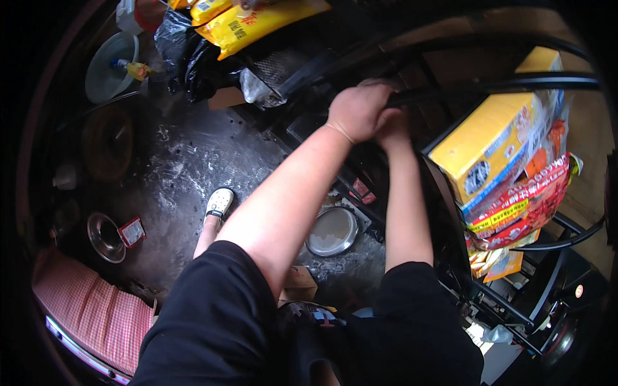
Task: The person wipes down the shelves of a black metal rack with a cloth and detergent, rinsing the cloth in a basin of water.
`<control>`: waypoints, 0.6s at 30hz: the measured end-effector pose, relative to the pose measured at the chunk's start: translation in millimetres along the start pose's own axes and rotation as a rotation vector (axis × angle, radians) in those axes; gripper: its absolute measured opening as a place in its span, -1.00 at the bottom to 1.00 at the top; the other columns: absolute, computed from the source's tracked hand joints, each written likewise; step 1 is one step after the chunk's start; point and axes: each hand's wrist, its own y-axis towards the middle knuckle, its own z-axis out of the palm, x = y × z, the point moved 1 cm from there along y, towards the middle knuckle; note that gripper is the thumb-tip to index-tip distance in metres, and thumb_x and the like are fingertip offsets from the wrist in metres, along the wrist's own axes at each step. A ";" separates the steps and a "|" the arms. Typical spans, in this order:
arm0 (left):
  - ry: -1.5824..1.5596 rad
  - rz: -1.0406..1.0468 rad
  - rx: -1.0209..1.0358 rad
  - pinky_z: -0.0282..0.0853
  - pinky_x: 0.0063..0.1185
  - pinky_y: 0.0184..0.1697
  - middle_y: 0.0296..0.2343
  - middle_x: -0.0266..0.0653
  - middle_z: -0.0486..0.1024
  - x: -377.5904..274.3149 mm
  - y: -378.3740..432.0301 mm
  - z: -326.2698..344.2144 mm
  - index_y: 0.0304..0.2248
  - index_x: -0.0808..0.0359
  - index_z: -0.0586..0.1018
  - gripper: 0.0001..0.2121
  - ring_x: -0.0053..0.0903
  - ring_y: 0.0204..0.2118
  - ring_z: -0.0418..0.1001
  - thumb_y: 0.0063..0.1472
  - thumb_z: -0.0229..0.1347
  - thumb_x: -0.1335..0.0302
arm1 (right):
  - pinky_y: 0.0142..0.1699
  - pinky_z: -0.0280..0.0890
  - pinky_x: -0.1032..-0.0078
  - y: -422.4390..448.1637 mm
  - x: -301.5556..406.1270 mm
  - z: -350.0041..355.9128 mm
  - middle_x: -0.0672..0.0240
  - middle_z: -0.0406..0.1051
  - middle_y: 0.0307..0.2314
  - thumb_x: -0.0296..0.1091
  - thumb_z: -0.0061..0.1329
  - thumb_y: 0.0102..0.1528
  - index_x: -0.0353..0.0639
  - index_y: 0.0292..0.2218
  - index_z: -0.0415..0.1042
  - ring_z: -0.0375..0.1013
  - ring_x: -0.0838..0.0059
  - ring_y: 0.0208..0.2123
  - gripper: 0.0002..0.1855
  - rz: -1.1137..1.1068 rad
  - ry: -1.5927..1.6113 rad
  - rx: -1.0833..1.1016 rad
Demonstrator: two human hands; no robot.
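My left hand (359, 115) is curled near the end of a black metal bar (492, 86). Just beside and partly behind it, my right hand (393, 126) is blurred and its fingers are largely hidden. Whether either hand grips the bar or something else cannot be made out in the dark. Below the bar, to the right, a yellow box (483, 140) and a red printed food bag (526, 202) are stacked on a black metal frame. A crumpled clear plastic bag (256, 89) lies left of my hands.
Yellow packages (256, 24) and a black plastic bag (176, 43) are at the top left. A round metal pan (333, 231) and a steel bowl (106, 239) are on the stained floor. Red checked cloth (96, 313) is at lower left; a cardboard box (298, 283) stands close to my body.
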 end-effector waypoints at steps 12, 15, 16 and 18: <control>0.232 -0.232 0.148 0.36 -0.33 -0.33 -0.46 -0.05 0.49 -10.2 -0.5 2.8 -0.21 0.28 0.41 -0.69 -0.11 -0.36 0.45 0.08 0.08 0.30 | -0.03 0.25 0.42 -214.5 -8.7 -60.3 0.12 0.42 -0.21 -0.55 -0.24 0.06 -0.08 -0.12 0.41 0.39 0.20 -0.12 -0.65 0.621 0.008 0.302; 0.287 -0.291 0.160 0.36 -0.34 -0.32 -0.45 -0.05 0.50 -11.6 -4.0 5.0 -0.22 0.28 0.41 -0.70 -0.12 -0.36 0.45 0.08 0.09 0.31 | 0.00 0.22 0.30 -254.5 5.6 -98.1 0.06 0.38 -0.17 -0.57 -0.29 0.01 -0.16 -0.14 0.39 0.33 0.06 -0.09 -0.63 0.867 -0.535 0.475; 0.279 -0.299 0.157 0.36 -0.33 -0.32 -0.46 -0.05 0.50 -11.2 -3.1 6.1 -0.23 0.28 0.41 -0.71 -0.11 -0.36 0.45 0.08 0.09 0.31 | 0.00 0.22 0.31 -268.0 13.8 -100.2 0.03 0.37 -0.17 -0.54 -0.25 0.03 -0.19 -0.15 0.39 0.34 0.05 -0.10 -0.67 0.805 -0.458 0.280; 0.220 -0.264 0.103 0.35 -0.32 -0.32 -0.47 -0.03 0.49 -8.4 -5.5 10.2 -0.24 0.29 0.41 -0.72 -0.10 -0.37 0.45 0.08 0.09 0.34 | 0.00 0.23 0.33 -275.8 47.0 -97.7 -0.01 0.36 -0.17 -0.49 -0.18 0.06 -0.22 -0.15 0.38 0.35 0.05 -0.11 -0.71 0.646 -0.255 -0.131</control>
